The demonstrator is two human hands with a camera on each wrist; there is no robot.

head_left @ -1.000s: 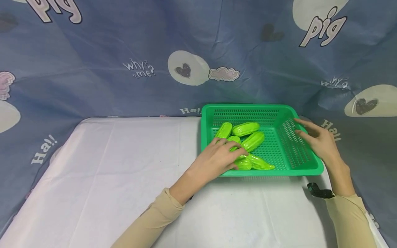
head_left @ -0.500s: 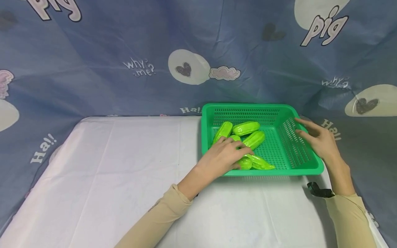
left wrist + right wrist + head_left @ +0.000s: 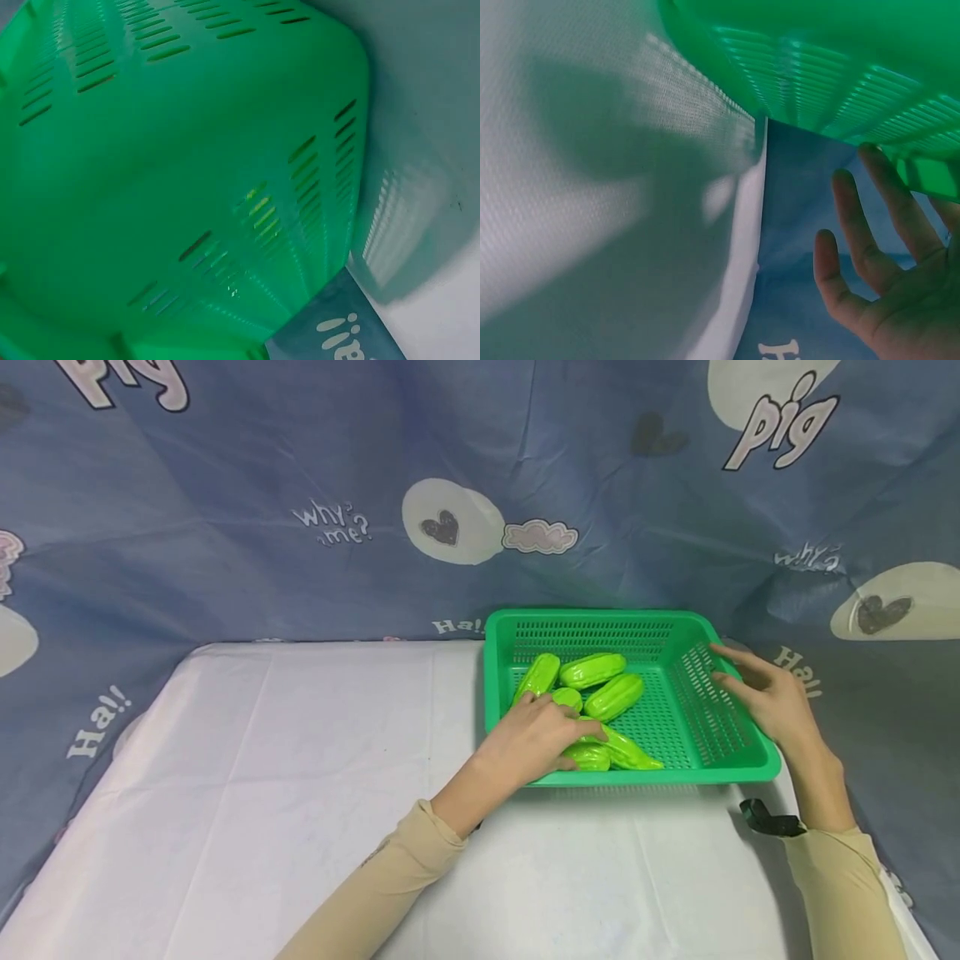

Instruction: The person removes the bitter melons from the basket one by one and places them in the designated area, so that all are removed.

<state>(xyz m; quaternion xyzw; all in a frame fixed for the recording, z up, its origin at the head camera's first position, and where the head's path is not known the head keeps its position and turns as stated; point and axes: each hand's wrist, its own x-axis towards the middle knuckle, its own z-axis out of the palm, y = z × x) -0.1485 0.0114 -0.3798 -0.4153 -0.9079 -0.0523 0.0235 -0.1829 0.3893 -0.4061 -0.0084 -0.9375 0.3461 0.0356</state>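
Head view: the left hand reaches over the basket's near left corner and onto the green vegetables lying in its left half — whether that grip is clamped on one, I cannot tell. Right hand touches the basket's right rim, its grip apart — the right wrist view shows fingers stretched and spread outside the wall. Beneath the basket is the white table.

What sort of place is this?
Probably a staged tabletop recording spot rather than a working kitchen: a printed blue sheet behind and beside the table, a plain white cloth over it, and one green basket of glossy, possibly fake, green vegetables.
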